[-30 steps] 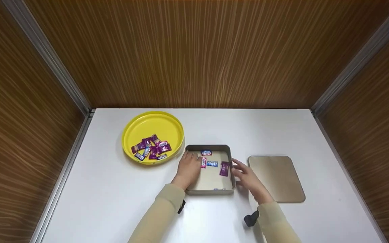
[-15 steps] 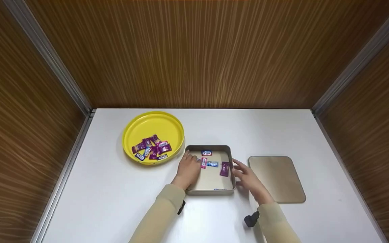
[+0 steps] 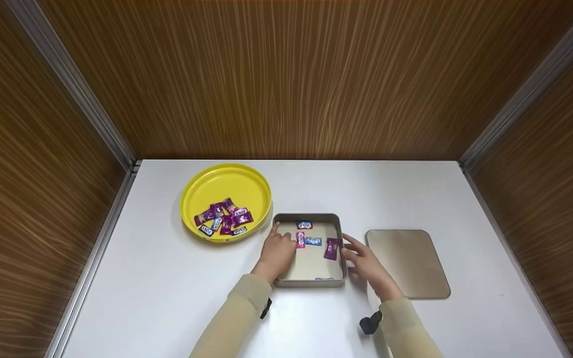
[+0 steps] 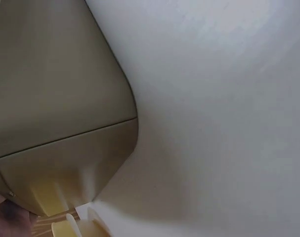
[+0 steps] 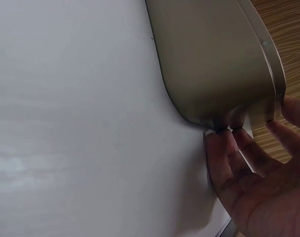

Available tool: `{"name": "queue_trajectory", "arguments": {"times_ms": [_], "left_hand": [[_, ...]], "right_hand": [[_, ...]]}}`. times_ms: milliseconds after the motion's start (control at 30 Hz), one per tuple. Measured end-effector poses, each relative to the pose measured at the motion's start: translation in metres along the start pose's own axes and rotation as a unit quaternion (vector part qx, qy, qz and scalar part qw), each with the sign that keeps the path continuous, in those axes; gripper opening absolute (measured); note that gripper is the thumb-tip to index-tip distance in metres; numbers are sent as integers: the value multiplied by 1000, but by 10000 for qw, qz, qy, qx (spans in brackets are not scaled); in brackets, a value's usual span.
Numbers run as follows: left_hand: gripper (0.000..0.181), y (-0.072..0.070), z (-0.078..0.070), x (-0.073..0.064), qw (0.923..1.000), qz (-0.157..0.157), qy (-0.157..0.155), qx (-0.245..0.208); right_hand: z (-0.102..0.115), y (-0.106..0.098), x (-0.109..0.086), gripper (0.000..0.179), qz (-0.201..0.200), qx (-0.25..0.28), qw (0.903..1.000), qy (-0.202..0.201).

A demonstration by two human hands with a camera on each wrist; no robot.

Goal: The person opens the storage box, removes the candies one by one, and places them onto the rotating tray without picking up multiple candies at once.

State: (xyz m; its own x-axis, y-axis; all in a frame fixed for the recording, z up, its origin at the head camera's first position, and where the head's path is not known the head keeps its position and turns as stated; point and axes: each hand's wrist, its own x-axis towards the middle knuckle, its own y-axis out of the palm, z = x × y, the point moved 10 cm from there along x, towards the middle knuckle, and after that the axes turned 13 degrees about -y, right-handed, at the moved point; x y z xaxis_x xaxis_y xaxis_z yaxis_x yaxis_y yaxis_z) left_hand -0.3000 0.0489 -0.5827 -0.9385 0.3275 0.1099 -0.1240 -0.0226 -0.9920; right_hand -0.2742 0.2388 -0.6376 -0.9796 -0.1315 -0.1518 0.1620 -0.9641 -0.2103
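Note:
A shallow metal tin (image 3: 310, 284) lies between both hands in the head view, with several wrapped candies inside. My left hand (image 3: 277, 253) reaches over its left wall. One finger stretches along that rim; the others bend down inside beside a pink candy (image 3: 300, 239), and I cannot tell whether they pinch anything. Blue candies (image 3: 313, 241) and a purple candy (image 3: 332, 249) lie farther right in the tin. My right hand (image 3: 364, 258) rests its fingertips against the tin's right outer wall. In the right wrist view those fingers (image 5: 256, 154) touch the wall below the rim.
A round yellow tray (image 3: 226, 177) holding several wrapped candies, mostly purple, stands at the back left. A flat metal lid (image 3: 408, 263) lies on the white table (image 3: 167, 298) right of the right hand. Wood-patterned panels (image 3: 296, 79) enclose the back and sides.
The left hand's fingers have curled in further, with one finger left extended. A pale candy seen at their tips earlier is now out of sight. The right hand and tin stay put.

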Motion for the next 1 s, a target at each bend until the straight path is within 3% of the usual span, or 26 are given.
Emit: {"name": "queue_trajectory", "arguments": {"times_ms": [667, 1000], "left_hand": [[8, -4, 0, -1, 9996, -188, 166, -155], [12, -14, 0, 1, 9987, 45, -69, -508]], "right_hand": [[3, 1, 1, 54, 6, 71, 9999, -73], [-2, 0, 0, 54, -6, 12, 10000, 65]]}}
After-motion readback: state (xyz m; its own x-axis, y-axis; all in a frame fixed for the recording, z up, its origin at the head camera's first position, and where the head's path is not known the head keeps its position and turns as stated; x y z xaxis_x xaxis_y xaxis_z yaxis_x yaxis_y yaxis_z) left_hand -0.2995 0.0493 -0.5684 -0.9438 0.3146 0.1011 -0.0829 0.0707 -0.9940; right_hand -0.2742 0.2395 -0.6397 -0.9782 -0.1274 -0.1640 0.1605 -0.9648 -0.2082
